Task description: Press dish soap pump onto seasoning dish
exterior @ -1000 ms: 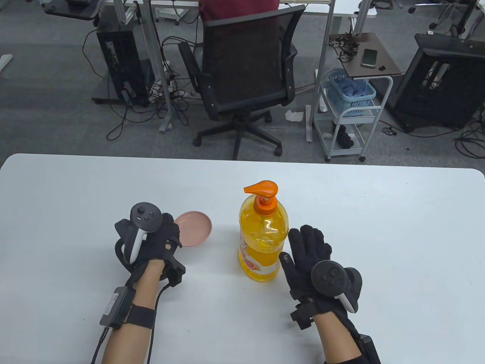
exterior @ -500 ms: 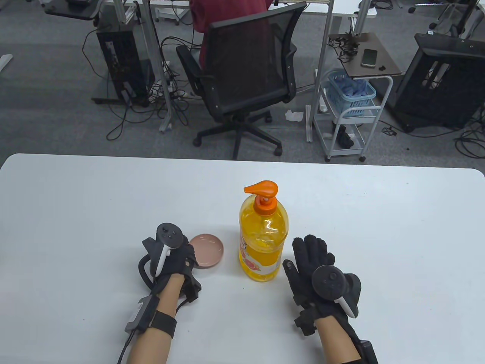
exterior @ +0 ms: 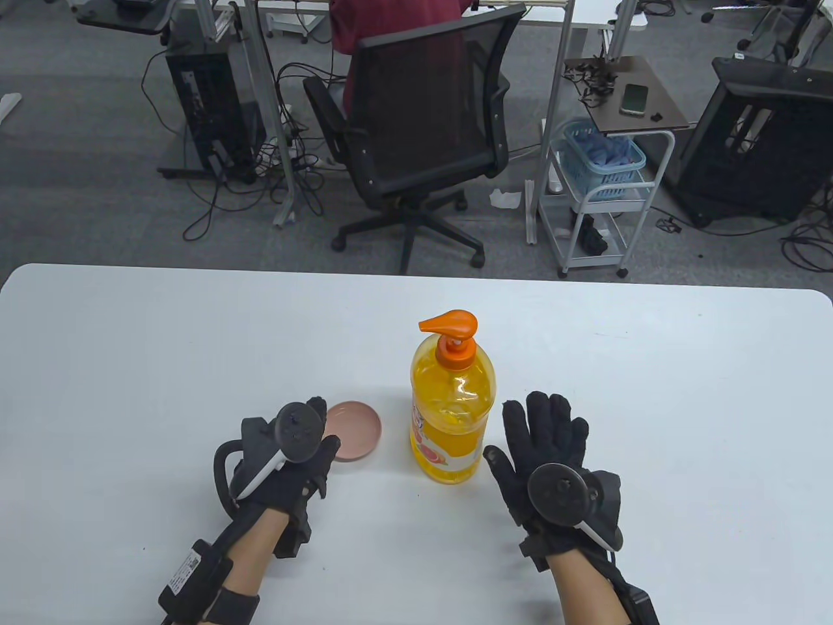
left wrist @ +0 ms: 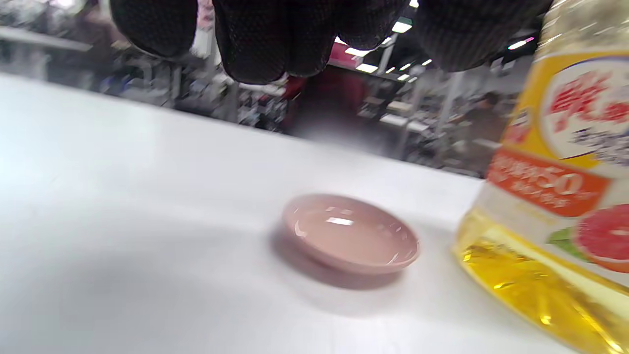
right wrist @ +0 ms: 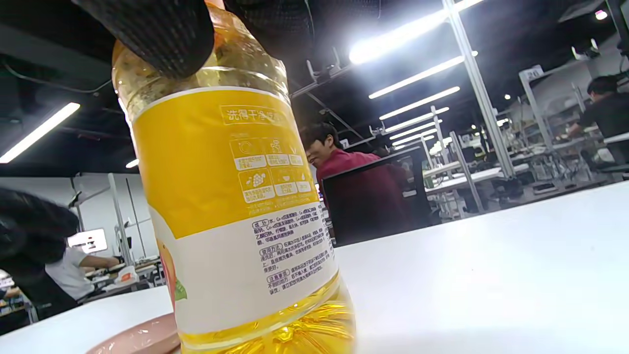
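1 soap bottle (exterior: 451, 416) and 1 pink dish (exterior: 355, 439) (just left of it) on the bench (exterior: 651, 403); left hand (exterior: 286, 465) and right hand (exterior: 543, 449) both open-fingered, gripping nothing.

Surface (exterior: 651, 390): white, smooth, matt with faint sheen.
Seasoning dish (exterior: 356, 431): pink, glazed look, glossy; highlights on inner face in left wrist view (left wrist: 351, 236).
Soap bottle (exterior: 450, 416): clear yellow plastic, glossy; printed label smooth. Pump head (exterior: 450, 323): orange plastic, smooth.
Left hand (exterior: 293, 465), right hand (exterior: 543, 449): black knit cloth gloves, rough, matt.
Trackers on hand backs: black plastic, matt, white handles.
Far chair (exterior: 423, 124): black mesh back.
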Demonstrator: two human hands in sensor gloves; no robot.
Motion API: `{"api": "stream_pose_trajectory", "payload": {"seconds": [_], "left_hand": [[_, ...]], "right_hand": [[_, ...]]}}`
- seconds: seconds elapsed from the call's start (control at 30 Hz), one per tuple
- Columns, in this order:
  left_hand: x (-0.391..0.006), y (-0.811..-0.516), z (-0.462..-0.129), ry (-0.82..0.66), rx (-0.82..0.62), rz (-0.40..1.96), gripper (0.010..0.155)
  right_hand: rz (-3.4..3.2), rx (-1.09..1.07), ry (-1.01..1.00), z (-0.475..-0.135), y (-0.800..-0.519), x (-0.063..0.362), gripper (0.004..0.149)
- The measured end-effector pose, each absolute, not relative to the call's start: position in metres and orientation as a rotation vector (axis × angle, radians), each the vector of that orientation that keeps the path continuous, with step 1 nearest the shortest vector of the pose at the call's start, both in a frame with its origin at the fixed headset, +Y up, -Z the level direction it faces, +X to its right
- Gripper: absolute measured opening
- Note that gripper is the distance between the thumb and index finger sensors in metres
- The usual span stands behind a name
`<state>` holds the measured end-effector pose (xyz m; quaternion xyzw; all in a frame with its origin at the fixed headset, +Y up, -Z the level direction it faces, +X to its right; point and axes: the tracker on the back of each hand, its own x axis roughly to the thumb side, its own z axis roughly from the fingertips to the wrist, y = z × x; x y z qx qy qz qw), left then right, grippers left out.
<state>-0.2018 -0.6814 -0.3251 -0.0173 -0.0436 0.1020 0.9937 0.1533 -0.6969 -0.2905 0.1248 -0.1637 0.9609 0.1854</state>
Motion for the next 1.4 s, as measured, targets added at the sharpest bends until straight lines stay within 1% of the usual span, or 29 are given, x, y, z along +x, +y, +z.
{"api": "stream_pose_trajectory", "payload": {"seconds": [0.07,0.13,0.2,0.23,0.33,0.4,0.87,1.2,1.4], "left_hand": [[-0.205,-0.686,-0.316,-0.151,0.037,0.174,0.071],[-0.208,-0.697,-0.310,-0.160,0.066,0.144,0.075],[-0.209,-0.714,-0.311,-0.172,0.043,0.122,0.078],[-0.211,-0.718,-0.311,-0.162,0.009,0.095,0.079],[-0.217,-0.727,-0.313,-0.152,-0.041,0.069,0.085],[-0.221,-0.728,-0.313,-0.148,-0.061,0.082,0.087],[-0.220,-0.720,-0.301,-0.181,-0.020,0.141,0.089],[-0.220,-0.724,-0.302,-0.144,-0.023,0.105,0.089],[-0.217,-0.727,-0.302,-0.143,-0.036,0.090,0.089]], "right_hand": [[2.753,0.371,-0.468,-0.288,-0.705,0.152,0.072],[2.797,0.372,-0.454,-0.287,-0.717,0.153,0.072],[2.822,0.353,-0.358,-0.291,-0.728,0.155,0.073],[2.828,0.325,-0.311,-0.292,-0.732,0.156,0.073],[2.837,0.311,-0.303,-0.292,-0.739,0.158,0.074],[2.834,0.313,-0.307,-0.291,-0.739,0.160,0.074],[2.775,0.335,-0.330,-0.288,-0.735,0.160,0.074],[2.754,0.284,-0.256,-0.295,-0.745,0.166,0.074],[2.751,0.272,-0.262,-0.294,-0.744,0.167,0.074]]}}
